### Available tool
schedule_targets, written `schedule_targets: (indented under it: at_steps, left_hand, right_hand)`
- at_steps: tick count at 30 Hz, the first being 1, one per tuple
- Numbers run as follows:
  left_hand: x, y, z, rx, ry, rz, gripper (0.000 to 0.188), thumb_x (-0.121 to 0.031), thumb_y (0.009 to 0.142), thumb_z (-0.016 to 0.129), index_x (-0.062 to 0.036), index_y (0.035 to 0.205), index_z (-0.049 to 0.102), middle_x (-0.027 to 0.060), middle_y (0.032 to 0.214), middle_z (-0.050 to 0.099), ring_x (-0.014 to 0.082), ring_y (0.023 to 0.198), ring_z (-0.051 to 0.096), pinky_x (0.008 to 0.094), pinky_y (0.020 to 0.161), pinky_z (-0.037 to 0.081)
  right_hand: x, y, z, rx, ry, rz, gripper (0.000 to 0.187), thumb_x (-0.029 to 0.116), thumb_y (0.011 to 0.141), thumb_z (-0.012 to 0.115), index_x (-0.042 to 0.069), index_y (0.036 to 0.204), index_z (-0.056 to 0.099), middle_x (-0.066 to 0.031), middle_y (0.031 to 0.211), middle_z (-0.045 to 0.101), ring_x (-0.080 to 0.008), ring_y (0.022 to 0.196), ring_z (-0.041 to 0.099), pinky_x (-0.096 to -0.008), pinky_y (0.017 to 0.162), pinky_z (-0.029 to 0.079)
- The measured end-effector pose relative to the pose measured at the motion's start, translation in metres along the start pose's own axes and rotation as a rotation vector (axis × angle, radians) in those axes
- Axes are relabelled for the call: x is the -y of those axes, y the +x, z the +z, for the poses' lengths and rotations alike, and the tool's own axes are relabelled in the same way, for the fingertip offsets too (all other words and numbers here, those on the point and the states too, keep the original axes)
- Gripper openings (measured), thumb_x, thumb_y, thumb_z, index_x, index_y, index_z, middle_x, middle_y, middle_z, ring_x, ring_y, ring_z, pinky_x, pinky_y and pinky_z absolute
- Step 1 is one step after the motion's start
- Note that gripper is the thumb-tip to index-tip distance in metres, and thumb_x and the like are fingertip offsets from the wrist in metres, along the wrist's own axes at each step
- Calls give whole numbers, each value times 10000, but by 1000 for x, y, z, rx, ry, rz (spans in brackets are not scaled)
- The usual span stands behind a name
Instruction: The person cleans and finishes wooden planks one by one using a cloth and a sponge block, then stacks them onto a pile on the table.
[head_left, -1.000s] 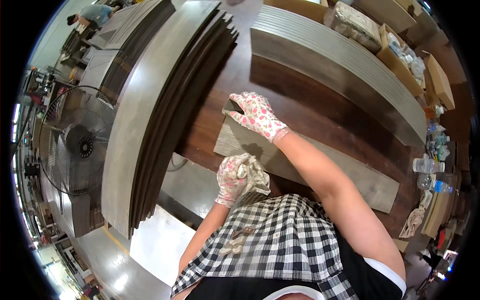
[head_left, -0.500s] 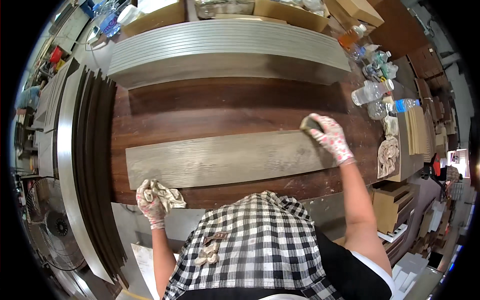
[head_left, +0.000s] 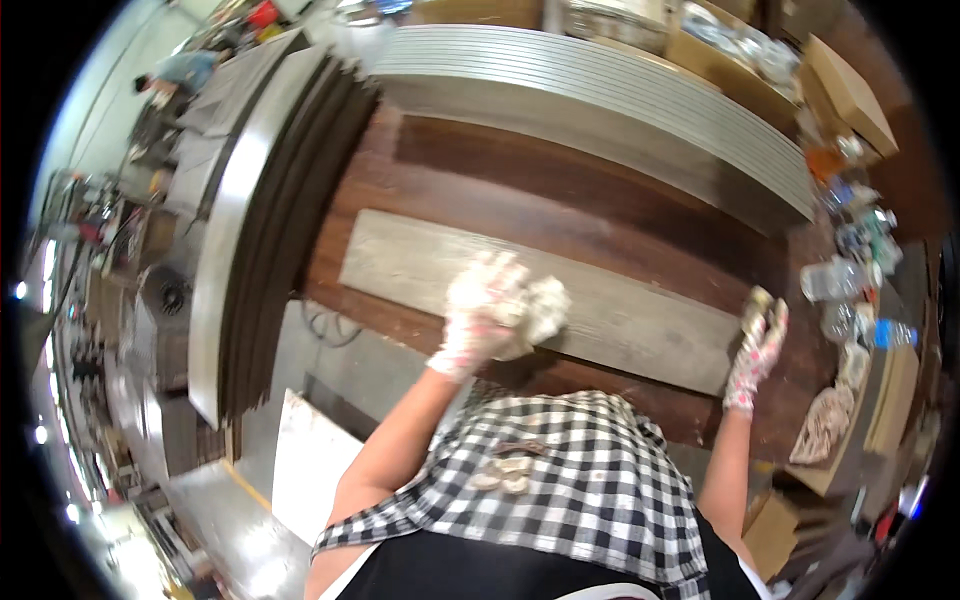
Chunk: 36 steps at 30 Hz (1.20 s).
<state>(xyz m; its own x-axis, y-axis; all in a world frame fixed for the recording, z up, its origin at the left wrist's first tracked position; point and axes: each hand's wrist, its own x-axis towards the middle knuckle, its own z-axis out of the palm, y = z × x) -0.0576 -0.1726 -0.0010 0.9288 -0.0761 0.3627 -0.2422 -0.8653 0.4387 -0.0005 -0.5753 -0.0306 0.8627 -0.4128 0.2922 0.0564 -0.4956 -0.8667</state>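
Note:
A long grey-brown wood-grain plank (head_left: 640, 320) lies flat on the dark brown table. My left hand (head_left: 474, 312), in a white glove with pink spots, is over the plank's left-middle part and blurred by motion. It grips a crumpled off-white rag (head_left: 546, 308), which bunches out beside the thumb over the plank. My right hand (head_left: 757, 358), gloved alike, is at the plank's right end, its fingers closed around a small tan pad (head_left: 761, 298) that is mostly hidden.
A long stack of grey planks (head_left: 600, 110) stands along the table's far side. More dark planks (head_left: 270, 220) stand at the left edge. Plastic bottles (head_left: 832, 280) and a crumpled cloth (head_left: 824, 425) line the right side. Cardboard boxes (head_left: 850, 90) are at the far right.
My left hand has swept the rag from the plank's near left corner rightward onto its surface. My right hand has lowered beside the plank's right end. The whole view has turned.

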Motion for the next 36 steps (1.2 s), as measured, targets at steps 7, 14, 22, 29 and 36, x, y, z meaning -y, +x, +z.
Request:
schedule_targets:
  at_steps: [7, 14, 22, 29, 36]
  left_hand:
    - [122, -5, -2, 209, 769, -367, 402, -266, 877, 405, -84, 1216, 522, 98, 1359, 414, 285, 1284, 332, 410, 1058, 237]
    - [136, 19, 15, 311, 818, -367, 466, -281, 866, 419, -43, 1263, 466, 140, 1392, 351, 320, 1308, 271, 410, 1073, 200]
    - [-78, 69, 121, 485, 256, 201, 720, -293, 673, 656, -29, 1298, 414, 160, 1416, 295, 319, 1334, 223, 413, 1096, 166]
    - [-244, 103, 214, 580, -139, 440, 683, -378, 760, 565, -29, 1320, 388, 145, 1422, 297, 281, 1338, 233, 381, 1099, 175]
    - [-263, 107, 231, 577, -176, 598, 643, -280, 752, 585, -48, 1320, 391, 115, 1408, 329, 297, 1331, 241, 408, 1089, 187]
  right_hand:
    - [-49, -11, -37, -225, -64, 147, 516, 239, 927, 478, 20, 1360, 301, -143, 1367, 361, -252, 1226, 391, -349, 1018, 321]
    - [-51, -16, -33, -277, -53, 142, 496, 234, 939, 444, 5, 1355, 300, -158, 1379, 346, -251, 1251, 372, -358, 1033, 299]
    - [-32, -20, -28, -298, 79, 157, 460, 203, 948, 420, 1, 1347, 314, -151, 1370, 366, -242, 1263, 357, -341, 1043, 277]
    - [-47, -23, -35, -453, 117, 170, 512, 274, 940, 413, 14, 1362, 285, -150, 1403, 304, -256, 1277, 330, -368, 1045, 285]
    - [-40, -19, -31, -522, 403, 246, 521, 336, 939, 396, 75, 1371, 265, -156, 1365, 334, -283, 1223, 384, -411, 1006, 339]
